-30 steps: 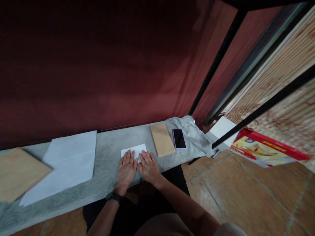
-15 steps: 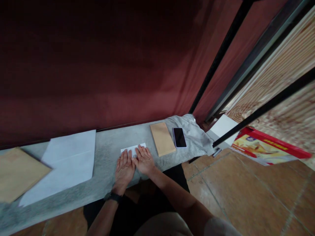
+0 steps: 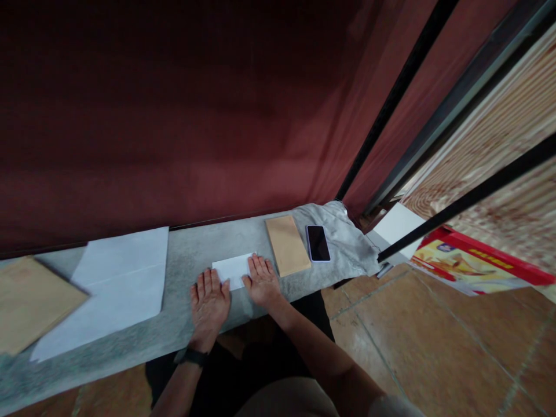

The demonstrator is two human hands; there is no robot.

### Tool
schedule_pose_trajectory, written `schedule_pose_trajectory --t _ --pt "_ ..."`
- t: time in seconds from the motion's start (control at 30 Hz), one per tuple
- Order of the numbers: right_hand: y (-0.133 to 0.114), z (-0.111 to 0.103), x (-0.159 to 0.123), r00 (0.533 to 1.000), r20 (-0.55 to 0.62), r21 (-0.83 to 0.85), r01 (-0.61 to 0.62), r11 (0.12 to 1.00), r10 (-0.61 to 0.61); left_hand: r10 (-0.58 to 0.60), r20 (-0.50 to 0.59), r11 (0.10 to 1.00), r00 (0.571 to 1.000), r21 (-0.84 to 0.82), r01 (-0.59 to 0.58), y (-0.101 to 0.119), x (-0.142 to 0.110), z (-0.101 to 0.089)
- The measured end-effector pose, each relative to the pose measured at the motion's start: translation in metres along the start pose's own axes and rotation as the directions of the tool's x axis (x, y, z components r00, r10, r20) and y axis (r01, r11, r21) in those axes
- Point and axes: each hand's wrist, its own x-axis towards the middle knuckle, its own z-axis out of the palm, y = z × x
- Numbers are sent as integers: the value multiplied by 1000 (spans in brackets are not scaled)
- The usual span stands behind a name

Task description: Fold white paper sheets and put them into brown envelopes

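Observation:
A small folded white paper (image 3: 232, 269) lies on the grey cloth-covered ledge (image 3: 191, 255) in front of me. My left hand (image 3: 209, 301) rests flat, fingers spread, on the cloth just left of the paper, its fingertips at the paper's left edge. My right hand (image 3: 261, 281) lies flat with fingers stretched out on the paper's right end. A dark watch sits on my left wrist.
A brown envelope (image 3: 287, 245) and a black phone (image 3: 318, 243) lie to the right of the paper. Large white sheets (image 3: 115, 284) and a brown board (image 3: 30, 304) lie at the left. A red printed box (image 3: 473, 263) rests on the tiled floor at the right. A dark red curtain hangs behind.
Both hands were side by side covering the paper. The left hand has slid left and toward me off the paper, the right has shifted to its right end, leaving more paper showing.

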Motion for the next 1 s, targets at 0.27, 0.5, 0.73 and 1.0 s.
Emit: schedule_pose_trajectory --t 0.27,0.5,0.73,1.0 --pt "-1 -3 1 997 73 21 -28 999 26 224 64 973 972 -75 -220 12 -13 14" --pt "-3 -8 4 994 99 13 -52 999 50 195 15 980 981 -44 -194 -18 -18 3" --pt "-5 -14 5 987 143 5 -70 998 68 58 31 990 998 -129 -54 -13 2 -8" --pt "-3 -8 6 989 135 15 -69 997 67 -319 134 831 938 -436 345 -4 41 -18"
